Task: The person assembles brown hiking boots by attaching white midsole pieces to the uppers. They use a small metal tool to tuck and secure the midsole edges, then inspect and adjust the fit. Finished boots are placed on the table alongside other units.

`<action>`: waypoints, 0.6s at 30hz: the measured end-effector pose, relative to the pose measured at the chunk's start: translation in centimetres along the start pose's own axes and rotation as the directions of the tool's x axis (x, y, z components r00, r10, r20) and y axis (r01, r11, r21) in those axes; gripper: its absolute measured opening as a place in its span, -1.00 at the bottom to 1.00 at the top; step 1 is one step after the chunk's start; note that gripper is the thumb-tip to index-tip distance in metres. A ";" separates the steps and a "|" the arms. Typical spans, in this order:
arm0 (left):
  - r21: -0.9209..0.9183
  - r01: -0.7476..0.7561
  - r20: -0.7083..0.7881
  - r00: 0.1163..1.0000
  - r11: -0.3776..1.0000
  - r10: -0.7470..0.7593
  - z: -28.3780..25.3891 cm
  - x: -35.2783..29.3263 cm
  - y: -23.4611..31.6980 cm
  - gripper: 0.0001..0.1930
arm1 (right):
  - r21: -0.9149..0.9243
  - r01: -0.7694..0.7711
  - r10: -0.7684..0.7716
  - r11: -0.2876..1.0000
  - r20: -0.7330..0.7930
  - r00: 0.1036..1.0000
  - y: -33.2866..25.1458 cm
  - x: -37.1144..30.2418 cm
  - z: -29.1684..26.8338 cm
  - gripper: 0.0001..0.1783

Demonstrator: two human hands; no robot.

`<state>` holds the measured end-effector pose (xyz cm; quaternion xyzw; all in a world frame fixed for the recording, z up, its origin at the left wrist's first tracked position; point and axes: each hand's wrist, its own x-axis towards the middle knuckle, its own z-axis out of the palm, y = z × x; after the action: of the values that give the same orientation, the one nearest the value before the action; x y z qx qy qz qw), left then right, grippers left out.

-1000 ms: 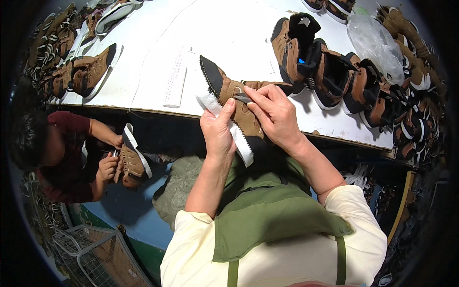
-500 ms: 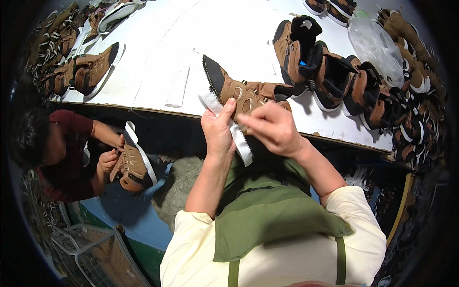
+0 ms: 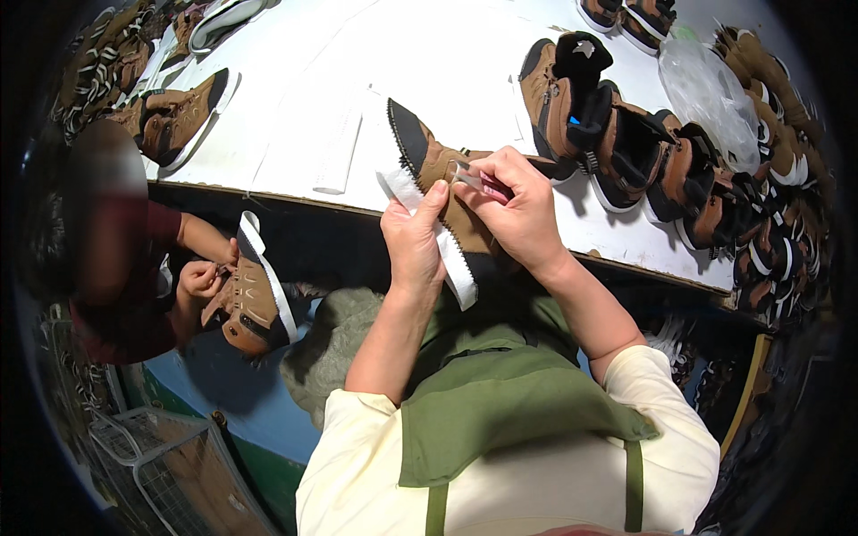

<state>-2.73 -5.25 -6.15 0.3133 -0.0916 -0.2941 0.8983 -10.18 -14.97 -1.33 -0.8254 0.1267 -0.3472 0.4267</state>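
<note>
The brown shoe (image 3: 464,225), held at the near edge of the bench (image 3: 429,62), has its white sole (image 3: 457,268) on but its upper (image 3: 433,159) seemingly unfinished, the left hand (image 3: 413,243) gripping its side and the right hand (image 3: 520,207) pinching a small tool (image 3: 473,176) at the upper, with other shoes (image 3: 621,147) standing rightward.

Brown high-top shoe (image 3: 435,162), black toe cap, black toothed trim, white sole; held up tilted, side facing up, toe pointing away and slightly left, sole to the left, shaft to the right. Small tool with shiny metal end and dark pinkish handle (image 3: 487,185), partly hidden, kind unclear; slants over shoe's upper, metal end at midfoot
</note>
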 end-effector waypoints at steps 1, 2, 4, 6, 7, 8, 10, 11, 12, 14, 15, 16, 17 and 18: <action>0.005 0.015 0.005 1.000 1.000 -0.015 -0.5 0.1 -0.2 -0.72 | -0.033 0.083 -0.083 0.996 -0.003 0.997 0.6 0.0 0.2 -0.88; -0.008 0.014 0.003 1.000 1.000 -0.014 -0.5 0.1 -0.1 -0.71 | -0.054 0.085 -0.085 0.995 -0.007 0.996 0.7 0.0 0.3 -0.88; -0.035 0.012 0.005 1.000 0.999 -0.012 0.0 0.0 -0.1 -0.70 | -0.100 0.091 -0.093 0.991 -0.016 0.996 0.9 0.0 0.4 -0.87; -0.041 0.007 0.006 1.000 0.999 -0.007 0.0 0.0 0.0 -0.69 | -0.137 0.094 -0.095 0.986 -0.002 0.995 0.9 0.3 0.5 -0.87; -0.040 0.007 0.006 1.000 0.999 -0.007 0.0 0.0 0.0 -0.69 | -0.145 0.093 -0.094 0.985 0.001 0.996 1.0 0.4 0.5 -0.89; -0.040 0.007 0.005 1.000 0.999 -0.007 0.0 0.0 0.0 -0.68 | -0.153 0.091 -0.092 0.984 0.003 0.996 1.1 0.5 0.5 -0.90; -0.044 0.020 -0.005 1.000 0.999 -0.021 0.0 0.1 -0.1 -0.68 | -0.070 0.006 -0.008 0.997 -0.024 1.000 0.9 0.5 0.1 -0.94; -0.046 0.027 -0.010 1.000 0.999 -0.028 0.0 0.1 -0.1 -0.68 | -0.028 -0.036 0.035 0.999 -0.034 0.999 0.9 0.5 0.0 -0.95; -0.047 0.029 -0.007 1.000 0.998 -0.029 0.0 0.1 -0.1 -0.68 | 0.040 -0.075 0.077 0.996 -0.059 0.995 1.1 0.4 0.0 -0.95; -0.051 0.031 0.001 1.000 0.998 -0.031 0.0 0.2 -0.2 -0.68 | 0.180 -0.145 0.165 0.973 -0.099 0.981 1.7 0.2 0.2 -0.91; -0.055 0.027 -0.001 1.000 0.998 -0.027 0.0 0.2 -0.2 -0.69 | 0.190 -0.152 0.170 0.970 -0.085 0.982 1.6 0.2 0.1 -0.88; -0.060 0.021 -0.004 1.000 0.998 -0.021 0.0 0.1 -0.1 -0.69 | 0.161 -0.146 0.157 0.976 -0.056 0.986 1.5 0.3 0.1 -0.91; -0.063 0.011 -0.008 1.000 0.998 -0.011 -0.1 0.1 0.0 -0.70 | 0.135 -0.137 0.141 0.981 -0.024 0.990 1.3 0.4 0.1 -0.93; 0.019 0.050 -0.037 0.998 0.999 -0.049 -0.2 0.1 0.1 -0.72 | 0.112 -0.123 0.122 0.986 0.017 0.992 1.0 0.6 0.2 -0.95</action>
<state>-2.53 -5.11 -6.25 0.3297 -0.0701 -0.3096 0.8891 -9.54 -15.75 -1.93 -0.7923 0.1551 -0.3228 0.4939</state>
